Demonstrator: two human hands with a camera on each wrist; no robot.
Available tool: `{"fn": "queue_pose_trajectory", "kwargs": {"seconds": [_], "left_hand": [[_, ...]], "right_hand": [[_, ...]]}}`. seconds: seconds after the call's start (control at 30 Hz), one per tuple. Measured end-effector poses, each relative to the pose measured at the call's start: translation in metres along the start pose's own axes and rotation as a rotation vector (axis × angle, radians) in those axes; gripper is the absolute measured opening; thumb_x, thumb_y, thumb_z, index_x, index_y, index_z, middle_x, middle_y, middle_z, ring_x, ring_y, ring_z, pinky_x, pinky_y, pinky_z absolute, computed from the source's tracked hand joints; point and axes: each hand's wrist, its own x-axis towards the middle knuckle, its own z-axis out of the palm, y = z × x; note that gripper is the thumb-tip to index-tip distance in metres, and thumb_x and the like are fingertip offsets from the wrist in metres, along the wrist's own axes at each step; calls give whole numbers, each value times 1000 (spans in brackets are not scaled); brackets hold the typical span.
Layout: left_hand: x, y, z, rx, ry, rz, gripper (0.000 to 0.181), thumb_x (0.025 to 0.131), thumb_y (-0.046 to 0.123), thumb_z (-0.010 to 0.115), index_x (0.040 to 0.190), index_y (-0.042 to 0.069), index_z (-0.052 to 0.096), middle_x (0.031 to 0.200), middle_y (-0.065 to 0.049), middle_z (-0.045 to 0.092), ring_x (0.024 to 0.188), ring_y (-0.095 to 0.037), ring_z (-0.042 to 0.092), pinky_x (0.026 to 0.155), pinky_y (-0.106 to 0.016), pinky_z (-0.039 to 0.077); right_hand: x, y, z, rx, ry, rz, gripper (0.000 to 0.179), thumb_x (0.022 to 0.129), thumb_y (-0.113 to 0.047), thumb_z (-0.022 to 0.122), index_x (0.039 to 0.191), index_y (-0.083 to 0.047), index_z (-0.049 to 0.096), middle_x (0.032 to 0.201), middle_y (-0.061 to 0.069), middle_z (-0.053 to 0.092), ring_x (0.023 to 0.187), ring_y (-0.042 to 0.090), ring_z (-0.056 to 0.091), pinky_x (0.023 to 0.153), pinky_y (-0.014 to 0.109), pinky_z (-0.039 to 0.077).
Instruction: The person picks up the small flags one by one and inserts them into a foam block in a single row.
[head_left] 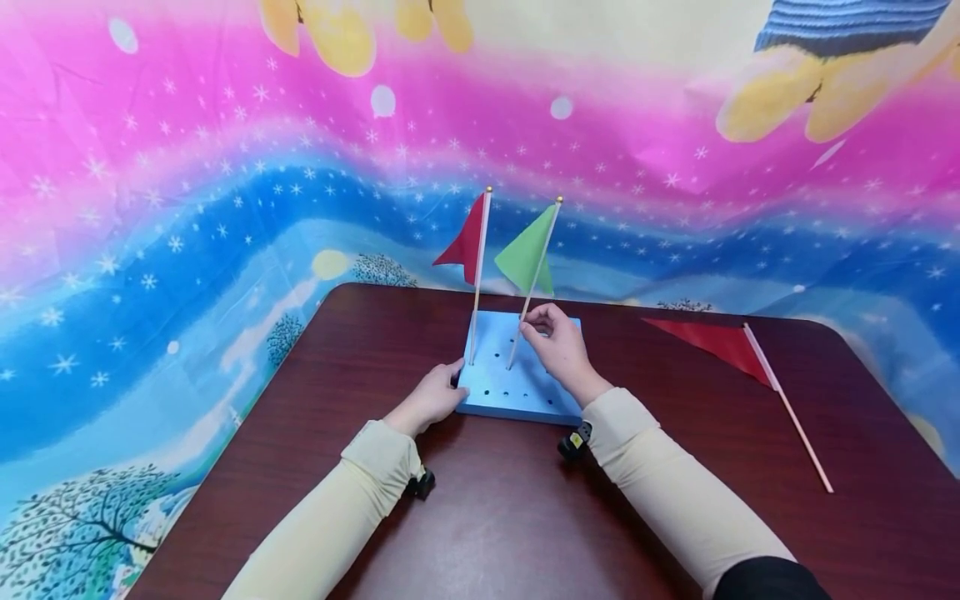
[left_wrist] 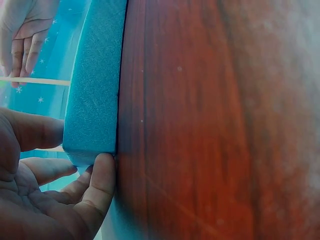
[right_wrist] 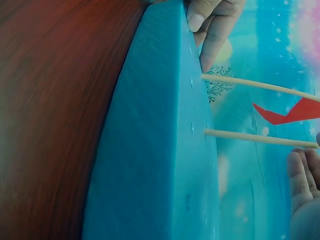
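Block: a light-blue rectangular block (head_left: 536, 379) with small dark holes in its upper face; lies flat on a dark reddish-brown wood-grain table (head_left: 517, 517), in front of the person.
Left hand (head_left: 431, 398): grips the block at its near left corner, thumb at the front and other fingers along the left side.
Right hand (head_left: 558, 342): thumb and fingers pinch the green flag's stick above the block; the two hands are apart from each other.
Green flag: a light-green triangular pennant (head_left: 527, 252) on a thin pale stick with a gold-coloured bead on top; the foot meets the block's upper face, the top leaning right in the head view. Depth of the foot in the block: cannot tell.
Standing red flag: a red triangular pennant (head_left: 471, 242) on a similar beaded stick; nearly upright, foot at the block's left side, left of the green one.
Lying red flag: a second red triangular pennant (head_left: 720, 346) on a pale stick; flat on the table, right of the block and well apart from it.
Sleeves: cream fabric (head_left: 322, 521) on both forearms; a small black device (head_left: 573, 442) at the right wrist.
Backdrop: pink-and-blue printed cloth (head_left: 225, 200) with white snowflakes, behind the table.
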Motion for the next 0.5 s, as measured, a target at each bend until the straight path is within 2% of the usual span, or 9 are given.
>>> {"fn": "queue_pose_trajectory", "kwargs": {"seconds": [0.23, 0.5], "left_hand": [[1, 0, -1, 9, 6, 8, 64, 102, 2, 58, 160, -2, 32, 157, -29, 35, 146, -36, 33, 111, -49, 37], [1, -1, 0, 16, 1, 8, 64, 101, 2, 58, 160, -2, 32, 156, -29, 36, 146, -36, 33, 111, -49, 36]], "right_hand": [[-2, 7, -12, -68, 25, -23, 16, 100, -10, 67, 111, 1, 64, 117, 18, 71, 109, 31, 67, 97, 46, 51], [-9, 15, -33, -114, 7, 6, 17, 101, -12, 65, 114, 0, 64, 116, 17, 70, 108, 31, 67, 94, 46, 52]]}}
